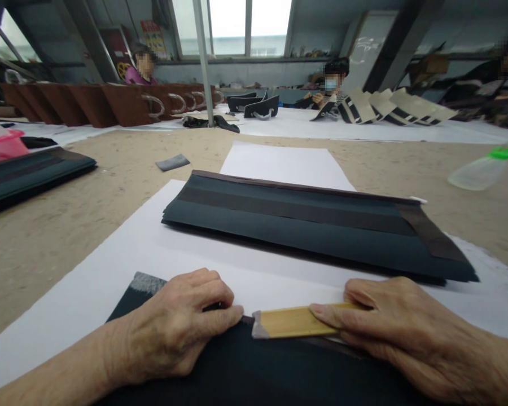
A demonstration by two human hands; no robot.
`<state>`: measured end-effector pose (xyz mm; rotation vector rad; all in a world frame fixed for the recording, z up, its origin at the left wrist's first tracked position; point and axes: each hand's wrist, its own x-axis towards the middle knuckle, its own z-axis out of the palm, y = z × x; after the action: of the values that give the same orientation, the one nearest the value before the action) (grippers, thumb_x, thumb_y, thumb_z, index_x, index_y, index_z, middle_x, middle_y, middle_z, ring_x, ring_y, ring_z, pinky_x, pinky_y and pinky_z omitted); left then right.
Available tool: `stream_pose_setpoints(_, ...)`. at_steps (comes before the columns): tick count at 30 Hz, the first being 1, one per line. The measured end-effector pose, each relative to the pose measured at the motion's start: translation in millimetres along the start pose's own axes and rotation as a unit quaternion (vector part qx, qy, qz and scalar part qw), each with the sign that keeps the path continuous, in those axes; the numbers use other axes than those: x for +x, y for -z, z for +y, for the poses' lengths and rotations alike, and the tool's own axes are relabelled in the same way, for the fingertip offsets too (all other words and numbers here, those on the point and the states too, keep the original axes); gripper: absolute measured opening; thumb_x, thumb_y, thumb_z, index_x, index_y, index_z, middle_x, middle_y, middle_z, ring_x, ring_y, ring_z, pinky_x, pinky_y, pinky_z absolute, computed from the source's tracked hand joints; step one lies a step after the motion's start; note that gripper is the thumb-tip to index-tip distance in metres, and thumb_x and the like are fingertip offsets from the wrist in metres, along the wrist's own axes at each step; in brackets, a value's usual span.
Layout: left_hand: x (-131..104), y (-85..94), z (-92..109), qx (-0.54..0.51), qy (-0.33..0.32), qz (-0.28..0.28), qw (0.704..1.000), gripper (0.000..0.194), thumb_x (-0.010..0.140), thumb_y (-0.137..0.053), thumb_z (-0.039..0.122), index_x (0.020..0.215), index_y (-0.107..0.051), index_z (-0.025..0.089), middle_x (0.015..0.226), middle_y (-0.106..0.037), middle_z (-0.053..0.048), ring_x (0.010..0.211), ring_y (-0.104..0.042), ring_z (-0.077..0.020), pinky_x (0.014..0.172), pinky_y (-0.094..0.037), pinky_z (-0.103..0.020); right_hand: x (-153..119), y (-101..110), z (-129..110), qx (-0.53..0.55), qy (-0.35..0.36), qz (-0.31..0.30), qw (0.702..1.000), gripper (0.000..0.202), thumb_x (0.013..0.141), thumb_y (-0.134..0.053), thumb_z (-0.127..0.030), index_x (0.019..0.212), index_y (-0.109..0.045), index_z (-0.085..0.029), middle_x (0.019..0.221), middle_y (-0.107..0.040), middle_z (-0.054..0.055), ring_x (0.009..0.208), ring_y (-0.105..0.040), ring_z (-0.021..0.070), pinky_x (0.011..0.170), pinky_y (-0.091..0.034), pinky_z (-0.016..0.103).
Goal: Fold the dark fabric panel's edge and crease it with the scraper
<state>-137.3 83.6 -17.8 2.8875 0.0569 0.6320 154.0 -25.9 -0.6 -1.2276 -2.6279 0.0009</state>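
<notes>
A dark blue-black sheet lies nearest to me, with a grey patch at its upper left corner. My left hand is closed on its upper edge, thumb and fingers pinching a thin brown strip there. In my right hand is a flat yellowish wooden tool with a greyish tip, which rests along the same edge just right of my left thumb. Beyond both hands a stack of dark panels with brown and black strips lies on white paper.
More dark panels and a pink container are at the left. A clear bottle with a green collar lies at the right. A small grey scrap is on the tan table. People sit behind brown bags and pale pieces.
</notes>
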Motion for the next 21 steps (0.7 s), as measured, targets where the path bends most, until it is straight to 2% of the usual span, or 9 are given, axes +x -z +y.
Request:
stream_pose_setpoints(5, -13, 5.7, -7, -0.006, 0.001, -0.029, 1.000, 0.035, 0.084, -0.036, 0.001, 0.112, -0.054, 0.011, 0.089, -0.057, -0.010, 0.073, -0.051, -0.0186, 0.063, -0.041, -0.032, 4, -3, 2, 0.000, 0.008, -0.019, 1.000, 0.033, 0.094, -0.038, -0.022, 0.119, -0.058, -0.029, 0.066, -0.051, 0.000, 0.051, -0.047, 0.0123, 0.045, -0.029, 0.024)
stream_pose_setpoints(10, -32, 13.1, -15, -0.019, 0.021, -0.003, 1.000, 0.037, 0.085, -0.037, 0.000, 0.114, -0.055, 0.014, 0.090, -0.057, -0.009, 0.076, -0.050, -0.0180, 0.065, -0.040, -0.032, 6, -5, 5, 0.012, 0.016, -0.030, 0.999, 0.033, 0.094, -0.038, -0.021, 0.122, -0.055, -0.028, 0.069, -0.052, 0.000, 0.051, -0.048, 0.0112, 0.045, -0.028, 0.024)
stream_pose_setpoints(21, -34, 9.9, -15, -0.026, 0.036, -0.013, 0.999, 0.037, 0.083, -0.035, 0.001, 0.111, -0.055, 0.013, 0.090, -0.056, -0.009, 0.076, -0.048, -0.0189, 0.065, -0.036, -0.033, 25, -15, 2, -0.007, 0.042, -0.001, 0.999, 0.038, 0.091, -0.038, -0.016, 0.126, -0.050, -0.025, 0.070, -0.053, -0.001, 0.051, -0.049, 0.0102, 0.045, -0.030, 0.023)
